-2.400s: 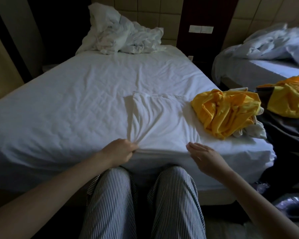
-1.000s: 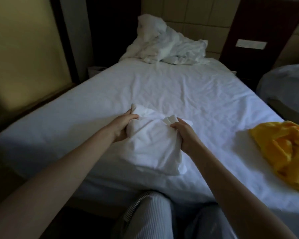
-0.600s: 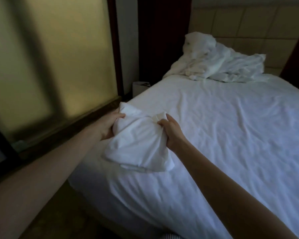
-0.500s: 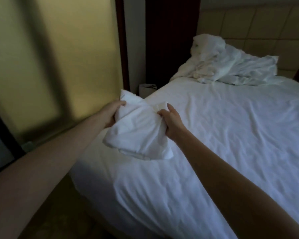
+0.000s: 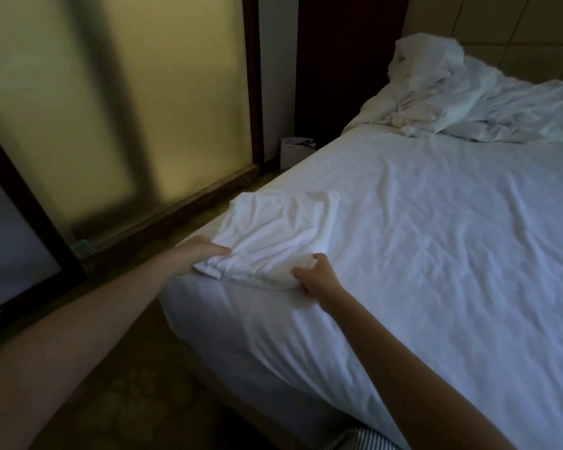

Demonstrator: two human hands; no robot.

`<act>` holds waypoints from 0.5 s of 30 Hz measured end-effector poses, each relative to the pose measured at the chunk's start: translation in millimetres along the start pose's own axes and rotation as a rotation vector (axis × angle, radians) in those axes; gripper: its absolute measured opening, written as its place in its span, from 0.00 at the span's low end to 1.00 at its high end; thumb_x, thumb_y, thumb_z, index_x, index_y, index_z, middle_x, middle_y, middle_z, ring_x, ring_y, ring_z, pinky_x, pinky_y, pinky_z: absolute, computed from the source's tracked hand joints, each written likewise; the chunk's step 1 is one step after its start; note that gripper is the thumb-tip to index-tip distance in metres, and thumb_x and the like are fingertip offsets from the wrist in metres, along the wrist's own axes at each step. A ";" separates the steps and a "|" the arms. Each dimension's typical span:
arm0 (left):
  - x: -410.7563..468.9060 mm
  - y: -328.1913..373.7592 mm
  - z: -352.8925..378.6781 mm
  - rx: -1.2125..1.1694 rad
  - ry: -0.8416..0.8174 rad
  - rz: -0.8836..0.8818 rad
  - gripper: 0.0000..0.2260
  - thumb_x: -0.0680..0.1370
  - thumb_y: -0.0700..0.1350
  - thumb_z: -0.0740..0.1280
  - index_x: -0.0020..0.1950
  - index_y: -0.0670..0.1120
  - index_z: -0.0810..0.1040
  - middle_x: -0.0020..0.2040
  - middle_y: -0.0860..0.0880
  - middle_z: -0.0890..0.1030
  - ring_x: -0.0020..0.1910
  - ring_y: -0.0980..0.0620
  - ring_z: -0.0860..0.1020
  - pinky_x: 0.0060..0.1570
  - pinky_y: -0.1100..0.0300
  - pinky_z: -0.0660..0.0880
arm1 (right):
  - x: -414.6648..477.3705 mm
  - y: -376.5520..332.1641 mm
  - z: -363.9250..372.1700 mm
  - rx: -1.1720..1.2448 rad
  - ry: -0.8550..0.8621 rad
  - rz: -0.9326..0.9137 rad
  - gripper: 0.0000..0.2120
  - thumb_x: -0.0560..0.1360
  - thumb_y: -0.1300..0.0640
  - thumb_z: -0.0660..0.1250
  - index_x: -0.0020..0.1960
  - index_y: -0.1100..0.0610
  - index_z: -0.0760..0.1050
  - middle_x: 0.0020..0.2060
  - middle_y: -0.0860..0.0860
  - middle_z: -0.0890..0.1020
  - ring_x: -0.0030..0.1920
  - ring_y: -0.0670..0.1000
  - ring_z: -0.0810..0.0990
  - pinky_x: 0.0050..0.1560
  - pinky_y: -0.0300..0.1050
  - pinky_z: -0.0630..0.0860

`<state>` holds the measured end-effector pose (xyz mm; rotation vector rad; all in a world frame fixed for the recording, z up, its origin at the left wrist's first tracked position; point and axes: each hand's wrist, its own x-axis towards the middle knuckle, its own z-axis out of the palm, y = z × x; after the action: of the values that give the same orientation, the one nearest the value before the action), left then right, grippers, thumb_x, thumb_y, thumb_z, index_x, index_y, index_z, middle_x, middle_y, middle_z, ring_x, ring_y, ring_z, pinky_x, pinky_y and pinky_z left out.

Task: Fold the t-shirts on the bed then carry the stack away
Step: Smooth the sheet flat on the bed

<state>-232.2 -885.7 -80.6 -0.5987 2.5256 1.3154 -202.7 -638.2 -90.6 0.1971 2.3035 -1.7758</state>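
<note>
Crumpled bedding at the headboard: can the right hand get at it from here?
Probably not. The right hand pinches the folded white t-shirt at the near corner of the sheet; the crumpled bedding lies at the far end. Nothing lies on the sheet between, but it looks too far.

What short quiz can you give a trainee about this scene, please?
1. True or false: the white t-shirt lies on the bed, close to its near left corner.
2. Look at the left hand and the right hand. Which one grips the white t-shirt? A) left only B) right only C) both
3. Short answer: what lies at the far end of the bed, against the wall?

Key
1. True.
2. C.
3. The crumpled white bedding.
</note>
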 end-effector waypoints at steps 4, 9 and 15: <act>-4.4 1.7 -12.5 -0.092 0.076 0.111 0.21 0.75 0.47 0.69 0.66 0.42 0.71 0.62 0.42 0.75 0.53 0.46 0.76 0.49 0.54 0.75 | -11.8 -4.0 2.3 0.043 0.029 0.008 0.27 0.72 0.66 0.62 0.69 0.60 0.59 0.45 0.58 0.74 0.32 0.49 0.70 0.26 0.38 0.65; -12.8 -18.1 -21.5 0.139 -0.193 0.059 0.26 0.73 0.51 0.72 0.67 0.43 0.71 0.60 0.45 0.77 0.57 0.45 0.77 0.59 0.48 0.75 | -40.4 -2.2 5.2 -0.713 -0.047 -0.048 0.33 0.77 0.57 0.60 0.75 0.62 0.46 0.65 0.63 0.68 0.62 0.62 0.71 0.59 0.52 0.72; 12.3 16.7 -19.1 -0.090 -0.124 0.113 0.26 0.75 0.59 0.66 0.65 0.43 0.74 0.62 0.47 0.77 0.58 0.50 0.76 0.59 0.55 0.75 | -17.1 -41.4 28.6 -0.875 0.058 -0.497 0.28 0.80 0.40 0.48 0.76 0.48 0.48 0.76 0.55 0.50 0.75 0.61 0.43 0.72 0.59 0.41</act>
<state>-251.1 -895.9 -62.4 -0.3835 2.4421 1.4635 -193.5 -675.9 -54.3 -0.5105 3.0943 -0.7271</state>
